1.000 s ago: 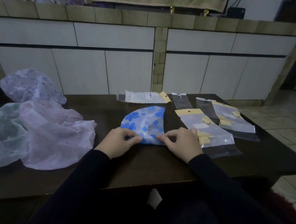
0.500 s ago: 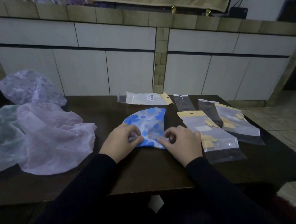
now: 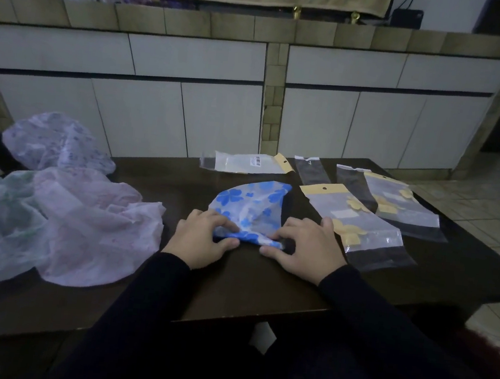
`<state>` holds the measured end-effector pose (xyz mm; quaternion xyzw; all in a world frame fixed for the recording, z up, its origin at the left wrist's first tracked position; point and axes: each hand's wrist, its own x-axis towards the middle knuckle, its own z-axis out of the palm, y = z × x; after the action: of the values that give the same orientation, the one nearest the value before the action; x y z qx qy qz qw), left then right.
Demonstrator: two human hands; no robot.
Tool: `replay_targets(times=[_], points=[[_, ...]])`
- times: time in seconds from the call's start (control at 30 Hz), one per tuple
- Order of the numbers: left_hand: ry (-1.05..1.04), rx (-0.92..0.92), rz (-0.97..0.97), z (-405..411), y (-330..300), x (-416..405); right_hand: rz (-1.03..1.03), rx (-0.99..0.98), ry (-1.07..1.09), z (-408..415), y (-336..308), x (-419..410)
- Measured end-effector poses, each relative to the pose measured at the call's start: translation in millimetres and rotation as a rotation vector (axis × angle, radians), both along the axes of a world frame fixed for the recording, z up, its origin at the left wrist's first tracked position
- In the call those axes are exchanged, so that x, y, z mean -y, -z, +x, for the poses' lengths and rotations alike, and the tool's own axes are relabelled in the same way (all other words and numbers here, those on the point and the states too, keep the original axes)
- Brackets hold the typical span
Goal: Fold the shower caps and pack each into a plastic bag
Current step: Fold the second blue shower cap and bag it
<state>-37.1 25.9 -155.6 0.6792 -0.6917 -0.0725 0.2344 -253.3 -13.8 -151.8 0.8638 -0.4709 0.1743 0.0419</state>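
- Blue flowered shower cap (image 3: pixel 250 208) lies mid-tabletop (image 3: pixel 263 289), partly folded; left hand (image 3: pixel 198 241) and right hand (image 3: pixel 305 249) pinch its near edge in curled fingers.
- Three loose caps (image 3: pixel 64 210) at left wait unfolded.
- Plastic bags (image 3: pixel 353 221) lie just right; several look filled.

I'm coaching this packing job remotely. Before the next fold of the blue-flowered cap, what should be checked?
1. Left hand grips near edge of blue-flowered translucent shower cap: ok.
2. Right hand pinches the same edge: ok.
3. Cap lies flat on dark wooden table: ok.
4. Cap fully folded: not ok.
5. Yellow-headed clear plastic bag beside right hand: ok.
6. Bag mouth open: cannot tell.
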Motion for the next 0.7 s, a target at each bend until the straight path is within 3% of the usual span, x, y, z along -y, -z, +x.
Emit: replay_targets(times=[0.33, 0.53, 0.7], points=[[0.007, -0.052, -0.076, 7.9, 1.2, 3.8, 0.027, 0.047, -0.031, 3.1, -6.5, 8.2], [-0.081, 0.041, -0.09, 3.7, -2.1, 0.7, 0.018, 0.125, 0.005, 2.7, -7.9, 8.7], [-0.103, 0.07, -0.074, 1.8, -3.5, 4.3, 0.08, 0.074, 0.041, 2.3, -6.3, 8.0]])
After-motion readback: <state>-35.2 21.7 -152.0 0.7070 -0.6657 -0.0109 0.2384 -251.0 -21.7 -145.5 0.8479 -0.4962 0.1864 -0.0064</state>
